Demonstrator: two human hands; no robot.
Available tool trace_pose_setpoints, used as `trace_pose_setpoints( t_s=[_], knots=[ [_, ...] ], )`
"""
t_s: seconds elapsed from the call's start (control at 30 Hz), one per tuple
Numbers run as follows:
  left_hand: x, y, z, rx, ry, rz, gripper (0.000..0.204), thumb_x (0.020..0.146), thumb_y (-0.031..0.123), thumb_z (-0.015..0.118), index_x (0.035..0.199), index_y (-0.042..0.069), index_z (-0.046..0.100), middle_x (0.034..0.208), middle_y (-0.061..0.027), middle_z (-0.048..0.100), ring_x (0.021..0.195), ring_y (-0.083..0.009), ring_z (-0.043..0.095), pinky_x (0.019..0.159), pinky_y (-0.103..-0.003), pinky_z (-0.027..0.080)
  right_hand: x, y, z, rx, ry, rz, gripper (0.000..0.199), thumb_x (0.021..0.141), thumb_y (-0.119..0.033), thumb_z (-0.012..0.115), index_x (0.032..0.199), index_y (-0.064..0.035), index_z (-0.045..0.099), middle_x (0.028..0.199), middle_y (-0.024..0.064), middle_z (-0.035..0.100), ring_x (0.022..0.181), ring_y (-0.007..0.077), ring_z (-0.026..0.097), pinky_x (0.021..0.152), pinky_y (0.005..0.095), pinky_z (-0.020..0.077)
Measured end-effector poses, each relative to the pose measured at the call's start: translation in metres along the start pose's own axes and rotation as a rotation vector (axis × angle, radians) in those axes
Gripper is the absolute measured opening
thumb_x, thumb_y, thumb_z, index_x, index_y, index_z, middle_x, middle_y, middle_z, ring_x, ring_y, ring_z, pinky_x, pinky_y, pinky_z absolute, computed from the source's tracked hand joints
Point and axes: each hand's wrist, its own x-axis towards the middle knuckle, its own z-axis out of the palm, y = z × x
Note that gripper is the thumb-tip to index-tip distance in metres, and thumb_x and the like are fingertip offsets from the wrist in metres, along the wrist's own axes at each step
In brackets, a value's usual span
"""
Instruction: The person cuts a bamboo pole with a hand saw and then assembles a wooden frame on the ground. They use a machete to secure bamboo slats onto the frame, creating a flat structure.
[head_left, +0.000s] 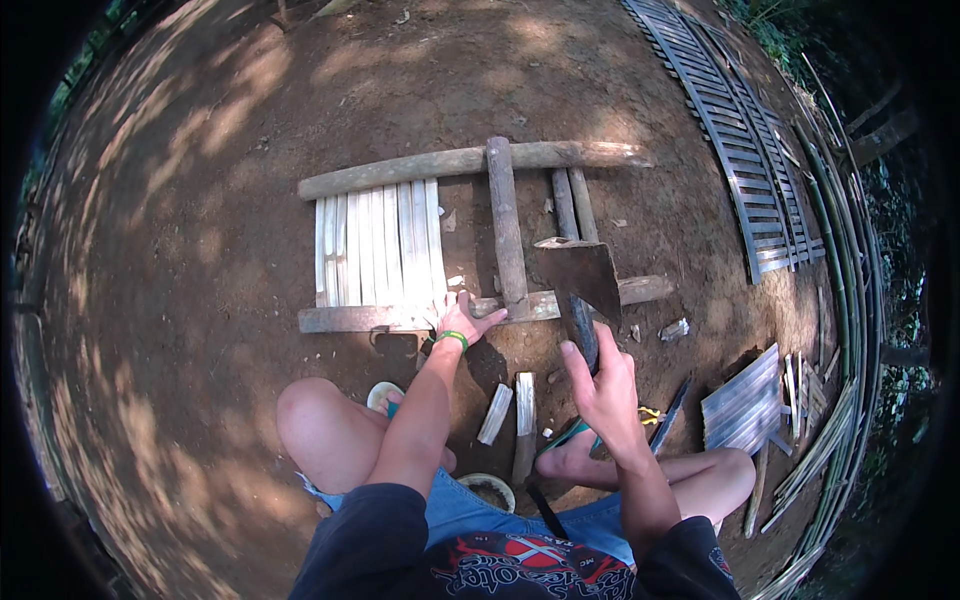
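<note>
My left hand (463, 318) lies with its fingers spread on the near log (365, 319) of a ground frame, by the end of a row of pale wooden slats (375, 245). The slats run from this log to the far log (420, 168). Closed around a dark handle, my right hand (603, 385) holds up a tool with a broad rusty blade (582, 275); its exact kind is unclear. The blade hides part of the frame's right side. A short crossing log (505, 225) rests over both long logs, right of my left hand.
Two thin poles (575, 205) lie within the frame. Near my knees are a pale wood piece (495, 414), a second piece (525, 405), a dark knife-like blade (672, 412) and a round container (488, 490). Corrugated sheet (742, 402), slatted panels (745, 150) and bamboo poles (850, 280) lie right.
</note>
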Motion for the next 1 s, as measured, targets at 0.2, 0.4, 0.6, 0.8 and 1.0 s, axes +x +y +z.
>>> trace_pose_setpoints(
  t_s=[0.2, 0.4, 0.6, 0.8, 1.0],
  knots=[
    [-0.004, 0.015, -0.008, 0.054, -0.043, 0.034, 0.107, 0.067, 0.075, 0.08, 0.14, 0.004, 0.048, 0.142, -0.0187, 0.046, 0.138, -0.037, 0.045, 0.112, -0.048, 0.043, -0.005, 0.022, 0.011, 0.018, 0.003, 0.075, 0.034, 0.098, -0.023, 0.066, 0.123, -0.0013, 0.06, 0.064, 0.0212, 0.062, 0.059, 0.0356, 0.069, 0.057, 0.0431, 0.0503],
    [-0.001, 0.0, -0.007, -0.082, -0.081, 0.013, 0.108, 0.063, 0.075, 0.081, 0.139, 0.004, 0.052, 0.147, -0.0181, 0.045, 0.144, -0.0372, 0.036, 0.119, -0.051, 0.032, -0.001, -0.006, -0.003, 0.1, 0.024, 0.08, 0.031, 0.099, -0.018, 0.065, 0.123, -0.0005, 0.061, 0.064, 0.0187, 0.062, 0.057, 0.0331, 0.068, 0.056, 0.041, 0.0497],
    [0.001, 0.001, 0.0, -0.041, -0.05, 0.036, 0.109, 0.063, 0.075, 0.081, 0.138, 0.003, 0.052, 0.146, -0.0199, 0.044, 0.143, -0.0382, 0.036, 0.118, -0.051, 0.033, -0.001, 0.018, 0.028, 0.083, 0.149, -0.136, 0.028, 0.097, -0.015, 0.066, 0.119, 0.0004, 0.06, 0.067, 0.0219, 0.064, 0.064, 0.0396, 0.07, 0.059, 0.0412, 0.0518],
    [0.002, 0.005, -0.007, 0.049, -0.033, 0.029, 0.109, 0.065, 0.075, 0.081, 0.143, 0.004, 0.048, 0.147, -0.0194, 0.044, 0.141, -0.0362, 0.042, 0.115, -0.048, 0.039, 0.007, 0.047, 0.029, -0.095, -0.046, 0.134, 0.036, 0.099, -0.031, 0.063, 0.118, -0.0001, 0.06, 0.071, 0.0285, 0.065, 0.074, 0.0495, 0.068, 0.066, 0.0545, 0.0516],
    [-0.001, 0.003, -0.007, 0.012, -0.069, -0.04, 0.114, 0.064, 0.076, 0.081, 0.145, 0.004, 0.047, 0.147, -0.0193, 0.045, 0.139, -0.0376, 0.047, 0.114, -0.048, 0.041, 0.006, -0.013, 0.008, 0.039, 0.126, -0.206, 0.029, 0.096, -0.012, 0.068, 0.12, 0.0016, 0.058, 0.067, 0.0219, 0.064, 0.065, 0.0387, 0.071, 0.055, 0.0396, 0.0517]
  ],
)
